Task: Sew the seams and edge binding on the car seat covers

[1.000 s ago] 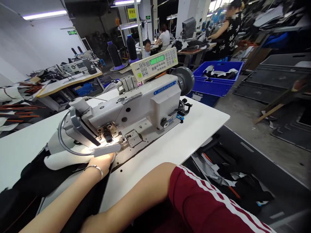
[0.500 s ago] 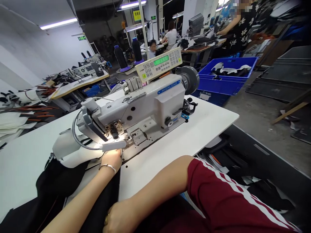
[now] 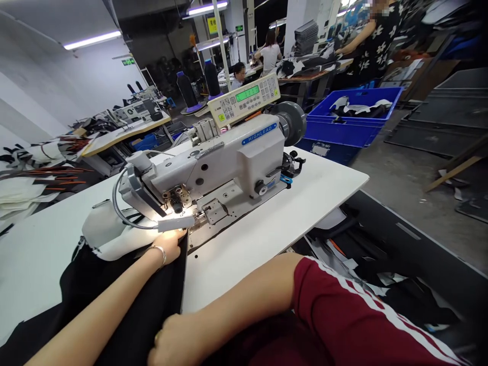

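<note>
A piece of black fabric (image 3: 152,300) with a white backing lies over the front left of the table, running up to the sewing machine (image 3: 213,168). Close to the needle area, my left hand (image 3: 170,245) is closed on the fabric's edge; the small lamp (image 3: 176,223) hides part of its fingers. Nearer to me, my right hand (image 3: 179,338) is curled round the same fabric lower down its right edge, its fingertips out of sight. White pieces (image 3: 110,234) of the work bunch up left of the needle.
The white table (image 3: 305,203) extends right of the machine. A blue crate (image 3: 354,119) with cut pieces stands beyond it. Below the table's right edge, a dark bin (image 3: 404,239) holds scraps. Thread cones (image 3: 186,91) rise behind, and co-workers (image 3: 270,53) sit and stand farther back.
Both hands have shifted slightly left. The black fabric now lies flatter between my arms and reaches up to the left fingers, covering the table strip that showed there.
</note>
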A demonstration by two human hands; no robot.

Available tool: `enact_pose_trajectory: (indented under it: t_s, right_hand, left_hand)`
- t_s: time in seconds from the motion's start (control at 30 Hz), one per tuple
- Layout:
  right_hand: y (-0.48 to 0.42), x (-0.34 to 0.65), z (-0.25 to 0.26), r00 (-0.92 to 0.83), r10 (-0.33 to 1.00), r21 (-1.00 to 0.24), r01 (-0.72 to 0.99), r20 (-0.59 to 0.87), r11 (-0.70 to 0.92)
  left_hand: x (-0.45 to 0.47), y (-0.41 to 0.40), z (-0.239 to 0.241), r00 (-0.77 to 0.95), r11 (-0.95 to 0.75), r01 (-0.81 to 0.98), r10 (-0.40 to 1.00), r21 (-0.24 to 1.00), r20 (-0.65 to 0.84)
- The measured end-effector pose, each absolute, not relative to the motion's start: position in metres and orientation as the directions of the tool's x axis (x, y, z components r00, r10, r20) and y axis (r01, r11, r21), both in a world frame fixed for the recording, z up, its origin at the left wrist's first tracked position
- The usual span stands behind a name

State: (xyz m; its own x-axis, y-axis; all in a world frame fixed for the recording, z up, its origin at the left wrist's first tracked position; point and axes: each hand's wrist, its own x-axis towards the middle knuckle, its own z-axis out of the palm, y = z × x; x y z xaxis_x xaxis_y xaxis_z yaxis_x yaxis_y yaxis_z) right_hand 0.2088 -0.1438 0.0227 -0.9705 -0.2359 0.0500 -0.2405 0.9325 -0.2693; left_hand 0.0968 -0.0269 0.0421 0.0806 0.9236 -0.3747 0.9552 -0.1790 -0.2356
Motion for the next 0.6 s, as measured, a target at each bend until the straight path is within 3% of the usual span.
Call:
enact_pose_trajectory:
  t_s: [0.13,0.4,0.6]
  right_hand:
    - [-0.143,0.218,0.042,-0.988,-0.134,-0.364,-0.152,0.075,0.919]
    - [-0.15,0.245,-0.018,-0.935,-0.106,-0.224,-0.189,0.34,0.956]
    - [-0.148,0.24,-0.032,-0.894,-0.076,-0.191,-0.176,0.442,0.966]
  left_hand:
    - [0.097,-0.032,0.041,0.137,-0.254,0.922,0.92,-0.293,-0.367]
    - [0.121,-0.047,0.021,0.094,-0.17,0.908,0.974,-0.383,-0.208]
    - [0.118,-0.051,0.028,0.078,-0.162,0.923,0.967,-0.349,-0.244]
